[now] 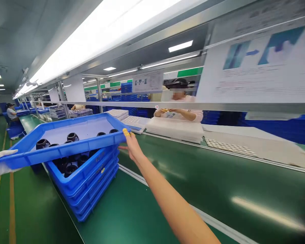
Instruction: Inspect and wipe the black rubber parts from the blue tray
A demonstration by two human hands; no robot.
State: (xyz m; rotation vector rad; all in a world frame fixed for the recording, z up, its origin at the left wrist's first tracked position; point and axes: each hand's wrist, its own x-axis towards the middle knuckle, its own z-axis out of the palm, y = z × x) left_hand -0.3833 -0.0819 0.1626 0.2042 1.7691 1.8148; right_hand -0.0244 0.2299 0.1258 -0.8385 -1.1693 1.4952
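Note:
My left hand (2,164), in a white glove, grips the left end of a blue tray (66,151). The tray's right corner is in my right hand (129,141), which has yellow coverings on its fingertips. Several black round parts (72,137) lie on the tray's pale liner. The tray is tilted and held over a stack of blue trays (91,189) on the green bench. More black parts (71,170) show in the top tray of that stack.
A metal rail (226,107) crosses above the bench (183,169), with printed sheets (259,64) hanging over it. Across the bench a person (183,110) works behind a pile of white sheets (175,129). Stacked pale pieces (118,114) stand beyond the trays. Another person sits far left.

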